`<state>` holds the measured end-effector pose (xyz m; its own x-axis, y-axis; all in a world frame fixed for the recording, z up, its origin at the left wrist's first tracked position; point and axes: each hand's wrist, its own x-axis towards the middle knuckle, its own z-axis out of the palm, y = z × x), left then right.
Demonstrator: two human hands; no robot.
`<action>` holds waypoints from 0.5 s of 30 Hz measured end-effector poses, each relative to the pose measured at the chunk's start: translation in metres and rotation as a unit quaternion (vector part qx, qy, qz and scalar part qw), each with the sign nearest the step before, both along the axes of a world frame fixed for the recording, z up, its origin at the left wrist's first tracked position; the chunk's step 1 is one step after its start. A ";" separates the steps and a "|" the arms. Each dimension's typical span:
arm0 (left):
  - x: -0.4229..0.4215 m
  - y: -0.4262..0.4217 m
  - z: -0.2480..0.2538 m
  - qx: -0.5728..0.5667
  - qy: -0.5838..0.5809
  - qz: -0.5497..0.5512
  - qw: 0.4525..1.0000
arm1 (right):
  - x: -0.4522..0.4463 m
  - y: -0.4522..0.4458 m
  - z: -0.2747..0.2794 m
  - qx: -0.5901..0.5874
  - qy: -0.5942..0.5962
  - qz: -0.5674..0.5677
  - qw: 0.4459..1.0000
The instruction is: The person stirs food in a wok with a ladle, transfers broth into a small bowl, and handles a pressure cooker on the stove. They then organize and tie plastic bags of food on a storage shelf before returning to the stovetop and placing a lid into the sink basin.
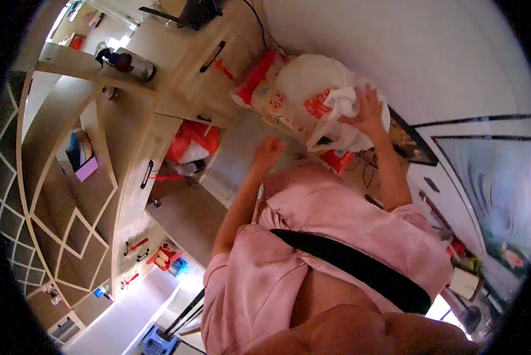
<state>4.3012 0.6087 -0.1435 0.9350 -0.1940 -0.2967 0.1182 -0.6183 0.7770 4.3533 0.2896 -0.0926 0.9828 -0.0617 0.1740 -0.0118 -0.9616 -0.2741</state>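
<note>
Pink shirt (336,207), white bag (337,131) against right fingers (370,97)

Toward ten o'clock, a wooden shelf (52,56) carries a dark-topped spray bottle (136,65). At nine o'clock, another shelf (70,186) holds a small stack of books (82,152), a purple one outermost. At ten, nearer the centre, a red plastic bag (188,139) sits in an open cupboard (170,189). Pale floor tiles (233,151) show beside it; what bears the white plastic bag (312,74) at one is hidden.
</note>
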 end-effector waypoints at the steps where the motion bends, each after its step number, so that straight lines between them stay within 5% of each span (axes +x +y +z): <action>1: 0.005 -0.006 -0.004 -0.002 -0.007 0.010 1.000 | 0.012 -0.010 -0.034 0.092 -0.039 0.046 0.994; 2: 0.005 -0.011 -0.011 -0.034 -0.005 0.024 0.999 | 0.020 -0.011 -0.033 0.091 -0.041 0.059 0.993; 4: 0.006 -0.022 -0.004 -0.066 -0.003 0.053 0.996 | 0.026 -0.004 -0.025 0.402 -0.014 -0.059 0.914; 5: 0.012 -0.026 0.002 -0.035 0.003 0.049 0.998 | 0.030 -0.006 -0.017 0.404 -0.010 -0.049 0.913; 7: 0.022 -0.027 0.026 -0.001 0.011 0.051 0.999 | 0.035 -0.003 0.011 0.575 0.019 -0.018 0.818; 8: 0.028 -0.027 0.036 -0.026 -0.092 0.032 0.995 | 0.038 -0.006 0.004 0.467 0.016 0.057 0.883; 11: 0.038 -0.033 0.101 -0.041 -0.273 0.032 0.961 | 0.026 0.027 0.024 0.517 0.045 0.229 0.823; 12: 0.038 -0.035 0.119 -0.035 -0.270 0.040 0.961 | 0.027 0.040 0.042 0.403 -0.004 0.302 0.864; 15: 0.035 -0.023 0.142 0.043 -0.374 -0.026 0.926 | 0.030 0.084 0.102 0.317 0.059 0.466 0.824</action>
